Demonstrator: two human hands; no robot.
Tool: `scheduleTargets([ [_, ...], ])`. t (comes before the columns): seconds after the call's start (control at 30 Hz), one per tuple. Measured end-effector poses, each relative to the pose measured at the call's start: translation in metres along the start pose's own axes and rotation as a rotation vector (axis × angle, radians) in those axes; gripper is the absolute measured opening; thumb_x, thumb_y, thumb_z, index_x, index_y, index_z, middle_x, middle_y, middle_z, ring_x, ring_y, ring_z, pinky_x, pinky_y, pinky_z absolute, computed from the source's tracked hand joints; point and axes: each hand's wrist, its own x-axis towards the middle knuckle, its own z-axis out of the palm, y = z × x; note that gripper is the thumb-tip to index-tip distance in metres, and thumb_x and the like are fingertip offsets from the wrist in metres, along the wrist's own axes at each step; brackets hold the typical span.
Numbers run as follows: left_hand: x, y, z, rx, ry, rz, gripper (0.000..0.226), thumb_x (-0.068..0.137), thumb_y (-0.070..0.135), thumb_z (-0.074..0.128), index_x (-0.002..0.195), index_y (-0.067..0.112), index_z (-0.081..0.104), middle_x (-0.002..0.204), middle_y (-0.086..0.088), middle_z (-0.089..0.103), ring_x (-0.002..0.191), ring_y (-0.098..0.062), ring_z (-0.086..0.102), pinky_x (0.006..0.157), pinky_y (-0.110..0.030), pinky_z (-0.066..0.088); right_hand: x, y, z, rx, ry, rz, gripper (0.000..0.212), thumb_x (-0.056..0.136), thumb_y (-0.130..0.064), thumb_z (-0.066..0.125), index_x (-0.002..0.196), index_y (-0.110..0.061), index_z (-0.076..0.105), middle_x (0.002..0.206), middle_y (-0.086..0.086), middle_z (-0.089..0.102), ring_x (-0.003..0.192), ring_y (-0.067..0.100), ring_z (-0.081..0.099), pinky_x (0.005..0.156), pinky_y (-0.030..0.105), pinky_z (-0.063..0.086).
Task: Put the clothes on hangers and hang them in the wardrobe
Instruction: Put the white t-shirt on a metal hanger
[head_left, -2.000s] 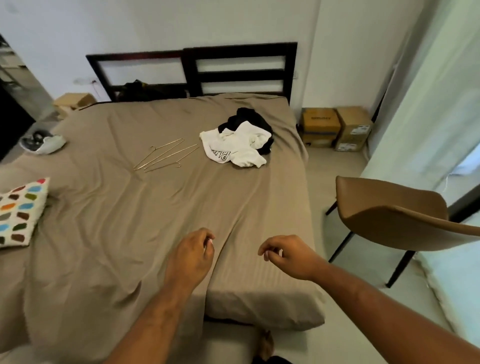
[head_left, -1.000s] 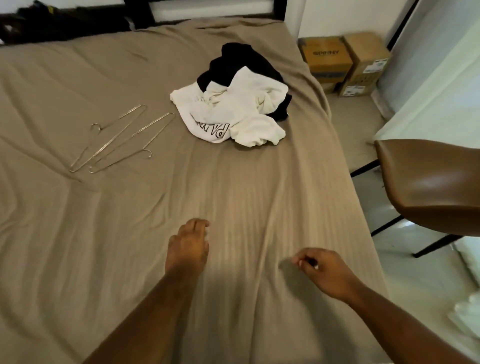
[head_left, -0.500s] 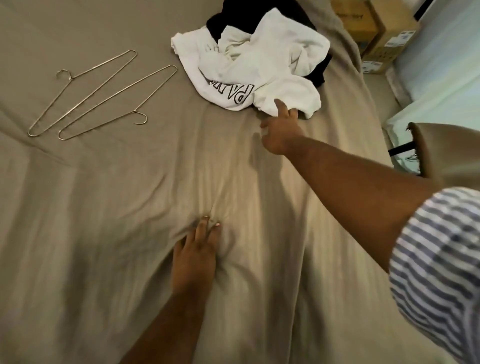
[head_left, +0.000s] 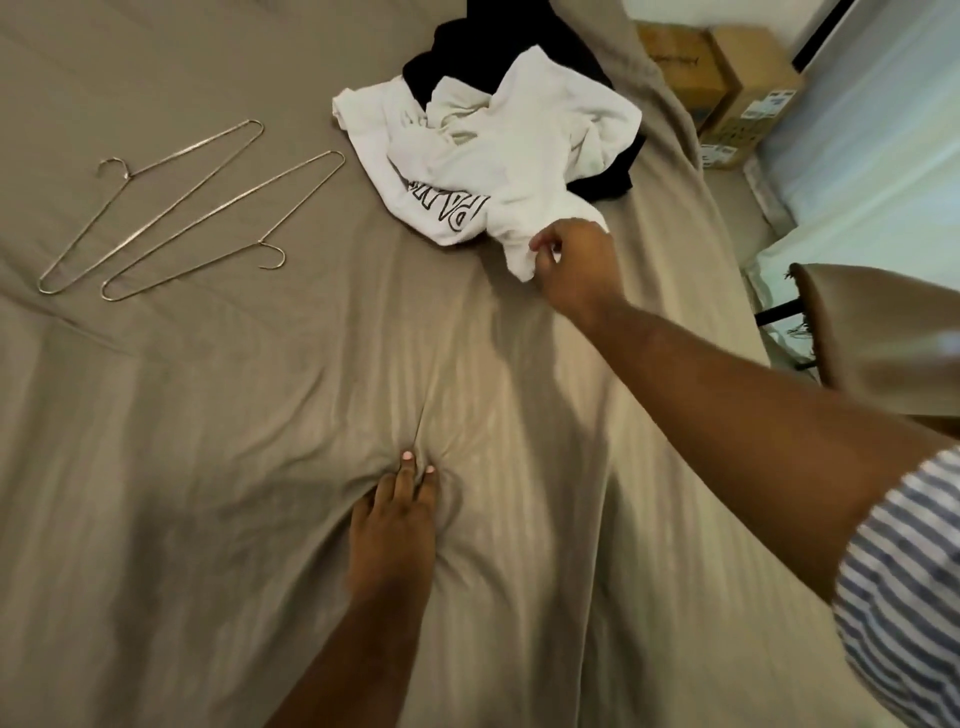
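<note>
Head: white shirt (head_left: 524, 156) apparently between right fingers (head_left: 543, 243)

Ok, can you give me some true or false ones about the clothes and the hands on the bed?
1. The right hand pinches the white shirt. True.
2. The left hand holds a hanger. False: it presses flat on the bed sheet.
3. Two wire hangers lie bare on the bed. True.
4. The white shirt lies under the black garment. False: the white shirt is on top.
</note>
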Motion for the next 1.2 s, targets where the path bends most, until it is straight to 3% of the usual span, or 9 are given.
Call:
scheduleTargets([
  [0.1,-0.001,0.002,-0.016,-0.024,-0.102,0.037,0.052,0.080,0.013,0.053,0.130,0.017,0.068,0.143,-0.014,0.057,0.117,-0.030,0.065,0.087,-0.042,0.056,-0.065,-0.029,-0.029,0.163,0.027,-0.052,0.014,0.085,-0.020,0.060,0.089,-0.022,0.074,0.092,-0.003,0.072,0.092,0.014,0.061,0.080,0.024,0.040],
  [0.23,0.002,-0.003,-0.044,-0.162,-0.339,0.027,0.081,0.091,0.037,0.063,0.159,0.030,0.020,0.169,-0.003,0.011,0.152,-0.024,0.023,0.120,-0.037,0.029,-0.151,-0.065,-0.065,0.505,-0.087,0.172,0.018,0.088,-0.011,0.060,0.088,-0.026,0.071,0.082,-0.013,0.070,0.076,0.005,0.064,0.073,0.021,0.049],
  [0.4,-0.029,0.016,-0.118,-0.982,-0.351,0.002,0.120,0.055,0.058,0.092,0.153,0.034,0.028,0.147,0.019,0.046,0.132,0.001,0.047,0.105,-0.023,0.043,-0.226,-0.094,-0.111,0.693,-0.286,0.284,0.026,0.091,0.006,0.054,0.087,-0.010,0.074,0.085,-0.011,0.073,0.082,-0.002,0.068,0.076,0.011,0.050],
  [0.53,-0.091,0.045,-0.183,-0.992,-0.370,0.088,0.044,0.079,0.044,0.079,0.113,0.017,0.070,0.110,0.000,0.074,0.108,-0.012,0.062,0.095,-0.023,0.049,-0.263,-0.111,-0.149,0.746,-0.510,0.282,0.031,0.091,0.003,0.055,0.087,-0.018,0.078,0.088,-0.001,0.075,0.083,0.015,0.069,0.073,0.026,0.057],
  [0.6,-0.114,0.050,-0.210,-1.038,-0.288,0.017,0.013,0.085,0.030,0.062,0.094,0.024,0.069,0.094,0.006,0.075,0.089,-0.013,0.069,0.082,-0.025,0.055,-0.272,-0.119,-0.169,0.774,-0.565,0.232,0.029,0.093,0.003,0.057,0.092,-0.017,0.079,0.090,0.008,0.075,0.083,0.023,0.068,0.078,0.028,0.057],
  [0.77,-0.148,0.048,-0.273,-1.274,-0.037,-0.197,0.016,0.102,0.014,0.052,0.106,0.018,0.067,0.088,0.001,0.073,0.093,-0.020,0.072,0.082,-0.027,0.054,-0.277,-0.125,-0.200,0.815,-0.446,0.167,0.052,0.084,0.016,0.051,0.117,-0.020,0.070,0.104,-0.003,0.072,0.097,0.013,0.068,0.079,0.028,0.057],
  [0.9,-0.161,0.050,-0.348,-1.299,0.050,-0.168,0.025,0.100,0.005,0.051,0.096,0.023,0.068,0.077,0.012,0.074,0.077,-0.006,0.070,0.066,-0.011,0.050,-0.273,-0.113,-0.193,0.418,-0.185,-0.022,0.074,0.074,-0.010,0.068,0.138,-0.043,0.049,0.134,-0.012,0.055,0.117,0.010,0.055,0.096,0.021,0.046],
  [1.0,-0.169,0.055,-0.402,-1.320,0.093,-0.108,0.014,0.100,0.018,0.057,0.110,0.019,0.067,0.096,0.001,0.075,0.092,-0.017,0.072,0.080,-0.028,0.059,-0.263,-0.114,-0.184,0.290,-0.151,-0.015,0.060,0.081,-0.025,0.078,0.137,-0.028,0.058,0.137,-0.001,0.054,0.127,0.019,0.046,0.105,0.029,0.037],
  [1.2,-0.165,0.032,-0.500,-1.508,0.248,-0.005,0.015,0.090,0.018,0.063,0.094,0.007,0.072,0.079,-0.001,0.073,0.075,-0.012,0.068,0.064,-0.025,0.053,-0.235,-0.107,-0.201,0.141,-0.092,0.206,0.019,0.085,-0.032,0.071,0.101,-0.022,0.073,0.102,0.004,0.068,0.098,0.028,0.066,0.075,0.027,0.041],
])
